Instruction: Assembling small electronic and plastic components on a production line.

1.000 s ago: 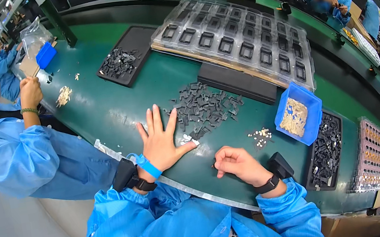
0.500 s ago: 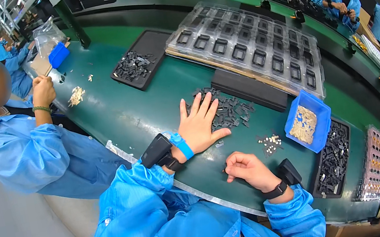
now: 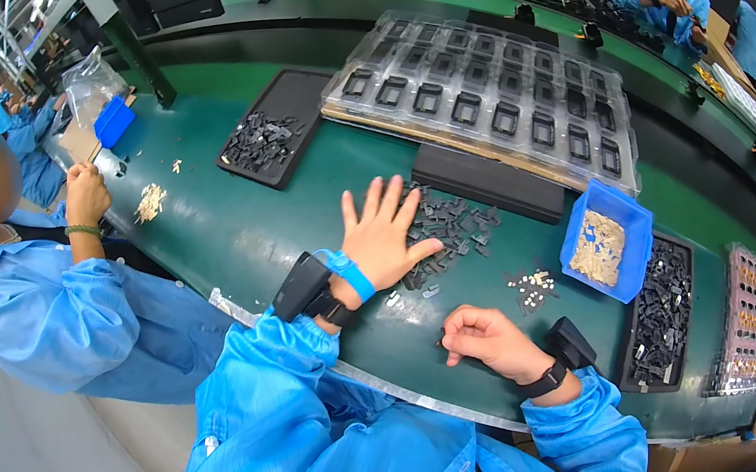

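Observation:
My left hand point(image 3: 379, 244) is open, its fingers spread flat at the left side of a loose pile of small black plastic parts point(image 3: 457, 222) on the green worktable point(image 3: 236, 236). Part of the pile is hidden under the hand. My right hand point(image 3: 482, 337) is closed in a pinch near the table's front edge. A tiny dark bit shows at its fingertips, too small to name. Between the hands lie a few small clear-looking pieces point(image 3: 431, 292). Small cream pieces point(image 3: 533, 281), mixed with dark ones, lie beyond my right hand.
A blue bin point(image 3: 645, 229) of cream pieces stands at the right, beside a black tray point(image 3: 630, 372) of black parts. Another black tray point(image 3: 311, 86) is farther left. Clear plastic trays point(image 3: 343, 95) with black frames lie behind the pile. A co-worker point(image 3: 54, 293) is at the left.
My left hand has shifted slightly left and away from me, uncovering small pale pieces beside its wrist. My right hand keeps its pinch in nearly the same place.

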Demonstrator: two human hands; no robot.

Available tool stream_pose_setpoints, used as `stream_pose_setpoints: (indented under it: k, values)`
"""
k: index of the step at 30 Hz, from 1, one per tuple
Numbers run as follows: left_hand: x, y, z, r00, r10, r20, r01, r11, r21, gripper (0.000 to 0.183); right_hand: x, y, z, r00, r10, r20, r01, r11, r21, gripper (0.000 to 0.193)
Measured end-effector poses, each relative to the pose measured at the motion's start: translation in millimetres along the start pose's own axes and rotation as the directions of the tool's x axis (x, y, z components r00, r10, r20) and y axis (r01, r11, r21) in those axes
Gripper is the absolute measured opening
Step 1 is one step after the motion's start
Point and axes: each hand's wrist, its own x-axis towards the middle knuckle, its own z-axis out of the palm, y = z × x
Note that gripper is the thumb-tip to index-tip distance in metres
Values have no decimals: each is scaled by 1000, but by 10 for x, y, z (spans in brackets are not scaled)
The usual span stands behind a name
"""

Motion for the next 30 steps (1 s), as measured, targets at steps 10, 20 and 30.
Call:
stream_pose_setpoints:
  k: [10,20,30]
  values:
    - [-107,-4,-124,986,161,47,-160,987,-11,72,-2,-6,-23,1000,-25,-10,25,1000,-19,8]
    - [-164,-59,-96,990,128,56,-128,992,-7,72,16,34,-45,1000,-18,25,19,1000,-25,7]
    - [-153,-69,-70,997,76,-24,-77,996,-47,72,12,3,-14,1000,-8,4,8,999,-35,9]
